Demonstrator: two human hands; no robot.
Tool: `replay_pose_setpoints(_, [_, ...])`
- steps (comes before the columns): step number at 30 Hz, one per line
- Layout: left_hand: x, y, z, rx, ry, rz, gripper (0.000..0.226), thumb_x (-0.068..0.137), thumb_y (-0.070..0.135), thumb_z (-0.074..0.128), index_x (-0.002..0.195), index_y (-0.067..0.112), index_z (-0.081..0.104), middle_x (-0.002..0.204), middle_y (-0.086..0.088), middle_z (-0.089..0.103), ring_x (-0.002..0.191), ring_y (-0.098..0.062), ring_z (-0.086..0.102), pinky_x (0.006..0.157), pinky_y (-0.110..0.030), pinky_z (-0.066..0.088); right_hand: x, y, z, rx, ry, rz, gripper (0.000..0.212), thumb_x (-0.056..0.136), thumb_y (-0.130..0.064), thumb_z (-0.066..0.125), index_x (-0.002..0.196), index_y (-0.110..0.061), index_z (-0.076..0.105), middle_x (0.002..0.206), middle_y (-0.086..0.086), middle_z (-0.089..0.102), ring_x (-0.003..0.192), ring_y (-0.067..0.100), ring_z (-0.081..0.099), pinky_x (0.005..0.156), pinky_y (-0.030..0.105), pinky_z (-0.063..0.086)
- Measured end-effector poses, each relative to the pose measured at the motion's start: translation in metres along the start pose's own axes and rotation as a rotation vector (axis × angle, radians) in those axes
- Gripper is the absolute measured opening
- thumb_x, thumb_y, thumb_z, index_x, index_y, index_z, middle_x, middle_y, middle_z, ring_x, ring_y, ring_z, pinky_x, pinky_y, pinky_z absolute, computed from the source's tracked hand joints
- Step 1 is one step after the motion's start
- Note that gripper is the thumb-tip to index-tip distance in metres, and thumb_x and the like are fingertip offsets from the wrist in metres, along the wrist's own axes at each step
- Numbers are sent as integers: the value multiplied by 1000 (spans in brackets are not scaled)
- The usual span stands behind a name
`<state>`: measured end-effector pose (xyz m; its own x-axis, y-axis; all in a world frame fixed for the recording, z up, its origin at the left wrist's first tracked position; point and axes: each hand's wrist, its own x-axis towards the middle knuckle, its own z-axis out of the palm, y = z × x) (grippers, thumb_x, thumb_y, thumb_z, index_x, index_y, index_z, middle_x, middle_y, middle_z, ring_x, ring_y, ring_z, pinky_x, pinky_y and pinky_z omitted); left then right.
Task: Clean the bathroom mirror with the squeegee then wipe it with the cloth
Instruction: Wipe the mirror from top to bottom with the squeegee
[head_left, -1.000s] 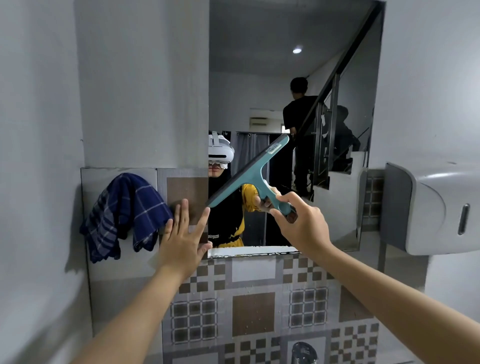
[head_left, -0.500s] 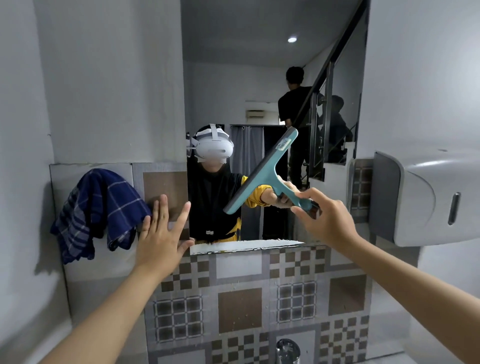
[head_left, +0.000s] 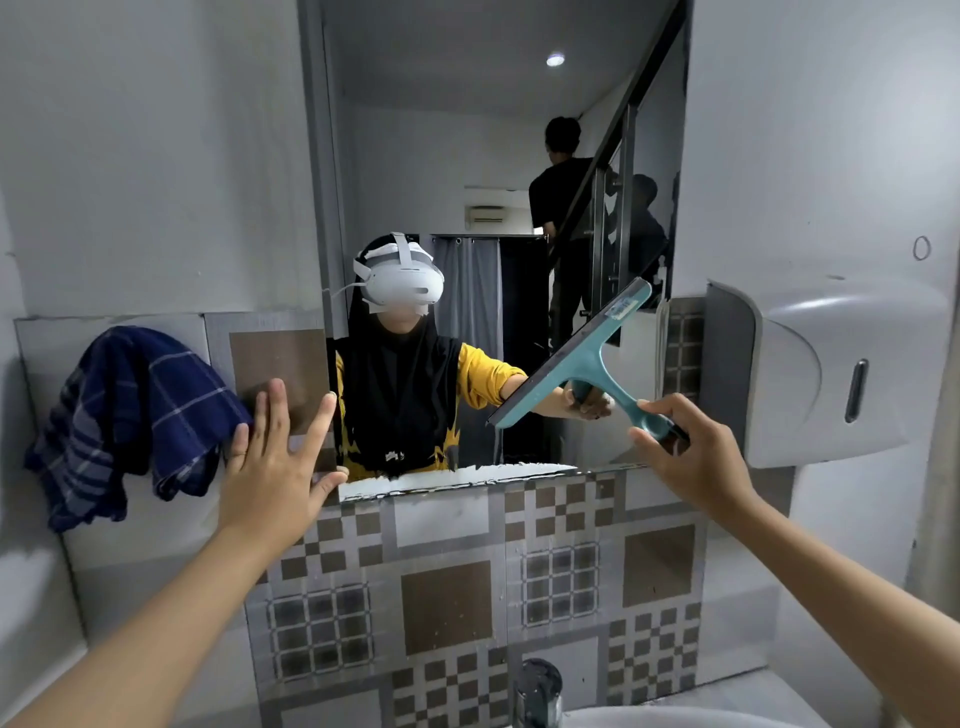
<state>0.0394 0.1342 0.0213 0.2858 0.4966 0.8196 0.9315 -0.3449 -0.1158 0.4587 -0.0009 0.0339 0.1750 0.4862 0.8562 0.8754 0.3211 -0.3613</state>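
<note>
A tall mirror hangs on the wall ahead, above patterned tiles. My right hand grips the handle of a teal squeegee, whose blade lies tilted against the lower right part of the glass. My left hand is spread flat on the tiled wall just left of the mirror's bottom corner, holding nothing. A dark blue checked cloth hangs on the wall further left, a short way from my left fingers.
A white wall dispenser juts out right of the mirror, close to my right hand. A tap and the basin rim sit below. The mirror reflects me and a person by a staircase.
The squeegee has slid right across the lower glass with my right hand. My view has shifted right too, so the cloth and mirror sit further left. My left hand stays on the wall.
</note>
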Motion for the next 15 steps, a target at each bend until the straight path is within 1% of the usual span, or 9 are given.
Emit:
replay_pose_setpoints(1, [0,0,0,-3,2,2,88,79,48,61,149,25,14,154,-26,2,141,-40,13,108,-56,21,-2,-1,2,20,3,18,27,79,-22,76,102,-21,61,72,-5,61,47,17,51,43,36,48])
replay_pose_setpoints(3, [0,0,-1,-6,2,5,88,79,48,61,149,24,15,154,-26,2,140,-40,13,108,-55,21,-8,-3,6,59,16,63,28,79,-23,76,99,-30,58,74,-5,64,50,19,54,45,34,48])
replay_pose_setpoints(4, [0,0,-2,-7,2,6,88,79,47,62,149,24,15,154,-26,2,140,-40,13,108,-55,21,-13,-3,8,79,23,89,28,79,-24,76,96,-34,56,77,-4,65,53,18,57,47,31,49])
replay_pose_setpoints(5, [0,1,-2,-8,1,6,88,79,47,63,149,24,15,154,-26,2,140,-40,14,108,-55,22,-18,-3,11,106,29,127,28,79,-23,76,93,-37,56,79,-3,67,55,14,58,48,24,49])
replay_pose_setpoints(6, [0,1,-1,-7,-2,6,89,79,47,63,149,24,15,154,-27,2,140,-41,14,108,-55,22,-24,-4,13,146,30,171,27,79,-22,75,92,-36,56,79,-4,67,55,10,57,47,17,46])
replay_pose_setpoints(7, [1,1,-1,-4,-5,6,89,79,47,63,149,24,14,154,-27,2,140,-41,14,108,-55,22,-30,-4,16,189,30,217,24,80,-21,75,93,-32,58,76,-3,66,51,8,54,45,13,42])
replay_pose_setpoints(10, [1,1,-1,1,-11,3,88,80,48,61,149,25,13,154,-27,1,141,-40,12,108,-54,21,-44,-16,22,316,36,329,20,84,-15,72,97,-15,58,64,3,61,40,5,45,39,12,34])
replay_pose_setpoints(12, [1,1,-1,-7,-10,3,88,80,47,62,149,24,14,154,-26,1,141,-40,12,108,-54,21,-48,-31,28,390,53,378,17,86,-13,69,97,-15,55,58,4,57,36,4,42,36,13,32])
replay_pose_setpoints(15, [0,1,-2,-21,-5,6,87,79,45,64,149,24,16,154,-27,2,140,-42,14,108,-56,22,-53,-57,45,474,130,490,15,89,-17,66,96,-18,53,61,9,55,38,4,40,36,19,33])
